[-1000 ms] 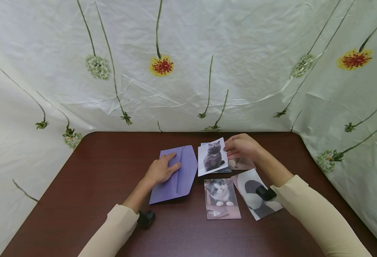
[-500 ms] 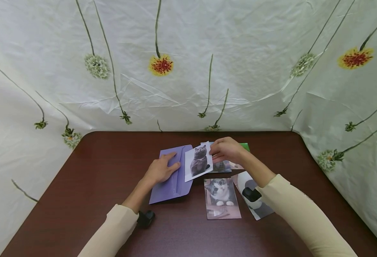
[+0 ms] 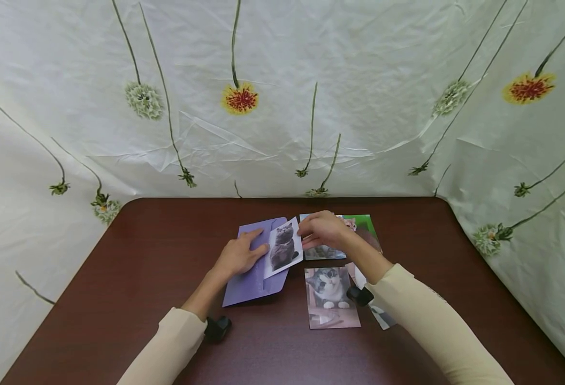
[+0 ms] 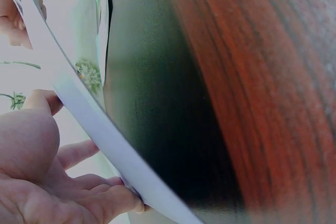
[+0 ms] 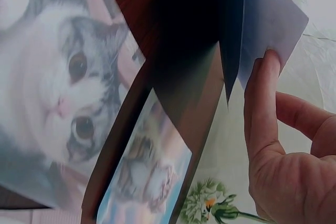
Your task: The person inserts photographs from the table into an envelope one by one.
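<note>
Head view: my left hand [image 3: 239, 255] rests on the envelope [image 3: 246, 286], index finger and thumb straight and spread across its face, unclenched. My right hand [image 3: 325, 230] pinches the grey-cat photo [image 3: 282, 248] by its right edge. That photo slants over the flap, its left edge at the envelope's mouth; I can't tell whether any of it is inside. Seen from my left wrist, the envelope tilts, one side raised off the table [image 3: 167, 235]. The blue photo [image 3: 326, 254] lies partly hidden below my right hand, beside the green photo [image 3: 366, 227]. Closer to me lies the pink photo [image 3: 331, 299].
</note>
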Demonstrator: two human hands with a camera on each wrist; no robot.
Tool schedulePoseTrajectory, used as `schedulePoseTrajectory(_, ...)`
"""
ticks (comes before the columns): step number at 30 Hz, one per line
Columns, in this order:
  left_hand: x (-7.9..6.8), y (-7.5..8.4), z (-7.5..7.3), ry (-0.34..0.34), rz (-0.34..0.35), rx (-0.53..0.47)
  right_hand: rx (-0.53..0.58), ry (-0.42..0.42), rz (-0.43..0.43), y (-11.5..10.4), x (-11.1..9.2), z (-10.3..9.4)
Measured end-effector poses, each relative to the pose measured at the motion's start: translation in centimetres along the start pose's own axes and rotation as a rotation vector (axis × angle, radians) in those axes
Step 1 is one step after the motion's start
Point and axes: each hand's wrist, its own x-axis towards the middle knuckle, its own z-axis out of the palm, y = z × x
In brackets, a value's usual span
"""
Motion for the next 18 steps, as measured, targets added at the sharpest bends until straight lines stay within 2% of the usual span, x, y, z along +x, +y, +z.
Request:
schedulePoseTrajectory(10,-0.1,0.2,-0.2,-0.007,-0.011,-0.002,-0.018,0.003,0.002,0.0,0.7,1.7)
schedulePoseTrajectory(18,0.1,-0.1,-0.1,0.005,-0.004,-0.022,-0.036,0.037,0.009,0.7,1.3,2.7)
